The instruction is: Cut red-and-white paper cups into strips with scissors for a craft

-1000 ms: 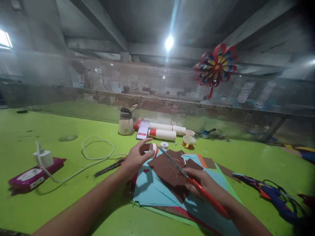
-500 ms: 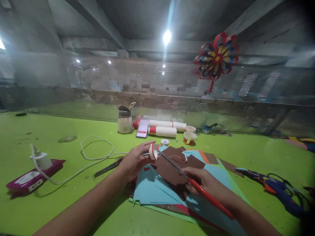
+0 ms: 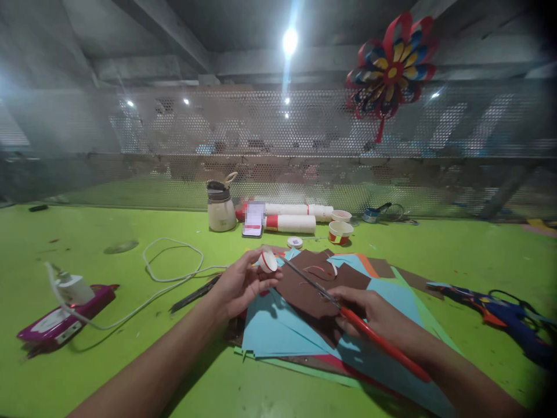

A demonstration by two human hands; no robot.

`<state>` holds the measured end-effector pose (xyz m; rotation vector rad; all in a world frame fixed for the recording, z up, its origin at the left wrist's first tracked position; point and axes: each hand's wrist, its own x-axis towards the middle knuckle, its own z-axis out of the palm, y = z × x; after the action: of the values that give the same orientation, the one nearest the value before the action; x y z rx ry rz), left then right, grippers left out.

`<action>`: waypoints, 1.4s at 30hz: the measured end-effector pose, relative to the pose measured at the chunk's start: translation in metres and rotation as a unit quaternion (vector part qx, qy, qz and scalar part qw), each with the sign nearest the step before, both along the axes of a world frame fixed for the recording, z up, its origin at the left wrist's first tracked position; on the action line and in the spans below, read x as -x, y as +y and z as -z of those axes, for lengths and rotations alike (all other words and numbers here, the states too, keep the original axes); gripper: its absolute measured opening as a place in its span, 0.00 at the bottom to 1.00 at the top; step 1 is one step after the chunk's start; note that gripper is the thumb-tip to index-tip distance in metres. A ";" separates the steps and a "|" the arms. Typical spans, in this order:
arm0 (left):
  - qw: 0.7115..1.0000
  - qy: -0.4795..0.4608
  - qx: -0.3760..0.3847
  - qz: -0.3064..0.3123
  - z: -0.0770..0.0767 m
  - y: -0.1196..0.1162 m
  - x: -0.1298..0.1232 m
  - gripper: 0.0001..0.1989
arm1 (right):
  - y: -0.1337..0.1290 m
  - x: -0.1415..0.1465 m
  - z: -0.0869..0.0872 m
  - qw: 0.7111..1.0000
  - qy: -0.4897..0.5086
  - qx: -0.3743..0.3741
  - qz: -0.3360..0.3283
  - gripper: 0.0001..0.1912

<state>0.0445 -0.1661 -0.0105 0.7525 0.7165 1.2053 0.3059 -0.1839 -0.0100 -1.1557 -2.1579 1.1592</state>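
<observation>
In my left hand [image 3: 244, 284] is a small white paper cup piece [image 3: 267, 262] with a red line round it, pinched by its side and turned with its opening toward me. My right hand [image 3: 363, 310] is closed on red-handled scissors [image 3: 378, 339]. Their blades point up and left, the tips just right of the cup piece and apart from it. Below both hands lie brown paper sheets [image 3: 300, 290] on top of light blue sheets [image 3: 278, 331]. A thin curled white and red strip [image 3: 334, 268] rests on the brown paper.
A purple power strip [image 3: 65, 319] with a white charger and cable lies left. At the back stand a jar-like bottle [image 3: 220, 209], a phone [image 3: 253, 220], stacked paper cups [image 3: 291, 224] and a cut cup [image 3: 340, 232]. A blue glue gun [image 3: 500, 319] lies right.
My left hand has turned the cup piece so that its opening now faces me more. The scissors have stayed close beside it. The camera view has shifted slightly.
</observation>
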 end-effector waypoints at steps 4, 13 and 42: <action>0.999 -0.031 0.021 0.018 0.003 0.004 0.001 0.15 | 0.000 -0.001 0.000 1.000 -0.022 -0.016 -0.006 0.15; 0.998 -0.043 0.046 0.010 0.005 0.006 -0.003 0.13 | -0.008 0.007 -0.001 0.985 -0.118 -0.123 0.000 0.07; 0.997 0.014 0.078 0.014 0.007 0.006 -0.003 0.17 | -0.003 0.004 -0.002 0.990 -0.108 -0.088 -0.005 0.11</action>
<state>0.0478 -0.1606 -0.0179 0.6489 0.8110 1.1008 0.3020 -0.1864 -0.0085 -1.2403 -2.3737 0.8587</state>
